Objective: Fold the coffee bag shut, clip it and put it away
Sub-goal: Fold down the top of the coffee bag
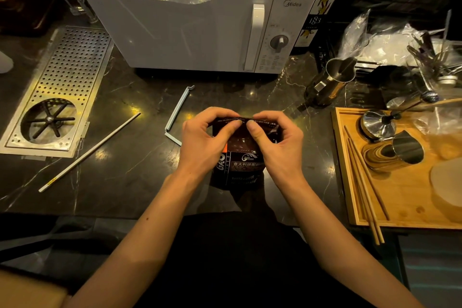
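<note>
A dark coffee bag (241, 165) with white and orange print stands upright on the black marble counter, near its front edge. My left hand (203, 141) and my right hand (277, 144) both pinch its top edge, thumbs meeting at the middle, with the top strip bent over toward me. A pale blue bag clip (178, 114) lies open in a V on the counter, just left of my left hand and apart from it. The bag's mouth is hidden behind my fingers.
A white microwave (200, 22) stands behind the bag. A perforated metal rinser tray (62, 87) is at left, with a long white stick (90, 152) beside it. At right sit a steel pitcher (332, 80) and a wooden tray (350, 182) holding chopsticks and metal tools.
</note>
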The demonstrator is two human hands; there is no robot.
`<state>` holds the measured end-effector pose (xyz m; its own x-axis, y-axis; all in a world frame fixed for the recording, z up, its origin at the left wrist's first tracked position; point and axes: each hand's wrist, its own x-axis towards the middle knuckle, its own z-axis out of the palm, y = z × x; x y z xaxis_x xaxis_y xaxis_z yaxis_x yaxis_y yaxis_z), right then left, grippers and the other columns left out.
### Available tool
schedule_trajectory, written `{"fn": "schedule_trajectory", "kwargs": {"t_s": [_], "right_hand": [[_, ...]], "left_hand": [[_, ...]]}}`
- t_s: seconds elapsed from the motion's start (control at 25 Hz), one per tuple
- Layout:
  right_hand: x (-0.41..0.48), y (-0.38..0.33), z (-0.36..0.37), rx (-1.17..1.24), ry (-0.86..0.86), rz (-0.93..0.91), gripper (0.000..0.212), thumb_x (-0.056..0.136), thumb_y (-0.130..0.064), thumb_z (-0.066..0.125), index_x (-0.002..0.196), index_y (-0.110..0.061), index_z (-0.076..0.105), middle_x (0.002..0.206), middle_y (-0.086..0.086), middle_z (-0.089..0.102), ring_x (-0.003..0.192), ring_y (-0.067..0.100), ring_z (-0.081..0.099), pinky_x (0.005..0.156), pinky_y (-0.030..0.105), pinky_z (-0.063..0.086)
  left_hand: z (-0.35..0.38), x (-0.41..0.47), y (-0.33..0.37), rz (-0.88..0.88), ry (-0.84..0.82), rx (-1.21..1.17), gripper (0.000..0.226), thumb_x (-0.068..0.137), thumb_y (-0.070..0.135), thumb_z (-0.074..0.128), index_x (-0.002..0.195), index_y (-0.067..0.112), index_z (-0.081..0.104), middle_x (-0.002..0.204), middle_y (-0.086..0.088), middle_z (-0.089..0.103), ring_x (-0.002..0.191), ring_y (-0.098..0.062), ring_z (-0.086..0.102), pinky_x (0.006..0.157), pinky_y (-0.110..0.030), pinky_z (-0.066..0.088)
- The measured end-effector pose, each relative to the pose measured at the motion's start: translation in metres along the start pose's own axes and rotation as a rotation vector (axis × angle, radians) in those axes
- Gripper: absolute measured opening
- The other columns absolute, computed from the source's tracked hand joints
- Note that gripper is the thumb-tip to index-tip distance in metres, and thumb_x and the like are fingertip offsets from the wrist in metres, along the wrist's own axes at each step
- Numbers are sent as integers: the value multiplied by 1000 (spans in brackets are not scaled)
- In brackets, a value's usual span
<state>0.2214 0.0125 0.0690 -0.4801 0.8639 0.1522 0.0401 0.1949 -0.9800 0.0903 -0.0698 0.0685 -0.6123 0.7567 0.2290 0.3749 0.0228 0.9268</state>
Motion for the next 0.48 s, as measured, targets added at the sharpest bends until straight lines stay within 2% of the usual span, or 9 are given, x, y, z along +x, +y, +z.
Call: {"fn": "schedule_trajectory", "kwargs": {"t_s": [0.16, 0.32, 0.48], "right_hand": [[4, -1, 3, -33, 25, -8, 15, 87, -9, 72, 88, -23, 71, 87, -3, 71, 86, 11, 68, 79, 29, 55], [1, 0, 12, -75, 87, -15, 23, 86, -9, 70, 81, -31, 66, 81, -9, 67, 79, 3, 64, 73, 19, 49], [5, 0, 10, -13, 52, 20, 13, 87, -9, 71, 84, -22, 71, 80, -11, 70, 79, 2, 67, 74, 19, 51]], "left_hand": [[-2, 2, 0, 18, -30, 9, 14, 85, 13, 75, 96, 22, 72, 90, 11, 72, 90, -5, 69, 83, -28, 56], [3, 2, -1, 74, -31, 16, 7, 85, 13, 74, 91, 16, 75, 86, 10, 69, 85, -1, 66, 77, -18, 49], [4, 4, -4, 39, 3, -21, 11, 84, 12, 75, 88, 22, 74, 84, 14, 69, 82, -4, 67, 76, -22, 51]]}}
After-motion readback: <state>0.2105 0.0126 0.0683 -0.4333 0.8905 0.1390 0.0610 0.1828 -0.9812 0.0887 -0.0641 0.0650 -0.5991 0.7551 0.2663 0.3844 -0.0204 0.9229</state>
